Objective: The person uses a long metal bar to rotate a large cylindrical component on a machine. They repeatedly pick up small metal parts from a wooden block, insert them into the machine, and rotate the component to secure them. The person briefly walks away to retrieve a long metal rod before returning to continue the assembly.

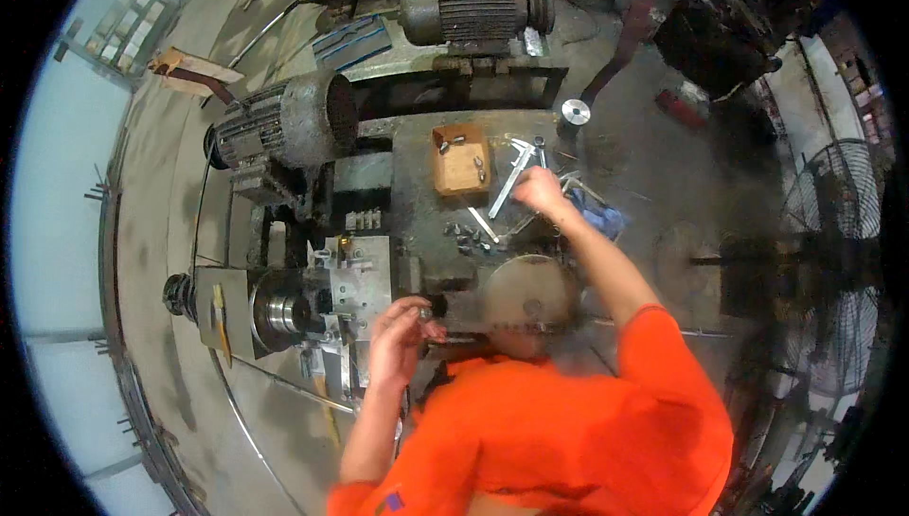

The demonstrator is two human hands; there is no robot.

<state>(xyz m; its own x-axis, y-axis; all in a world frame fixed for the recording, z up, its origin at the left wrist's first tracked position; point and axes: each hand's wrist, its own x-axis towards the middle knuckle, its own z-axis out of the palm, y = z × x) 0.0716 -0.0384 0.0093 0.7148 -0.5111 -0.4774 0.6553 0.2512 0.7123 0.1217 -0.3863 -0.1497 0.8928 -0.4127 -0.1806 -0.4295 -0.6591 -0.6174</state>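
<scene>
Near the machine's tool slide, my left hand [394, 338] is closed, its thumb and fingers pinching a small metal part [425, 313]. The part's exact kind is too small to tell. Further off to the right, my right hand [540, 192] is over the dark worktop, right beside a silver vernier caliper [508, 181]. Its fingers are curled together, and whatever may be between them is hidden. A wooden box [460, 175] with a few small metal pieces in it stands left of the caliper. Several dark small parts [466, 236] lie nearer to me, by a thin steel strip [484, 224].
The machine's round chuck [282, 312] and its slide plate [363, 275] are at the left, with a brush [221, 320] lying on the housing. Behind are two large electric motors [284, 123]. A blue cloth [600, 217] lies beyond my right forearm, and a fan guard [833, 194] stands far right.
</scene>
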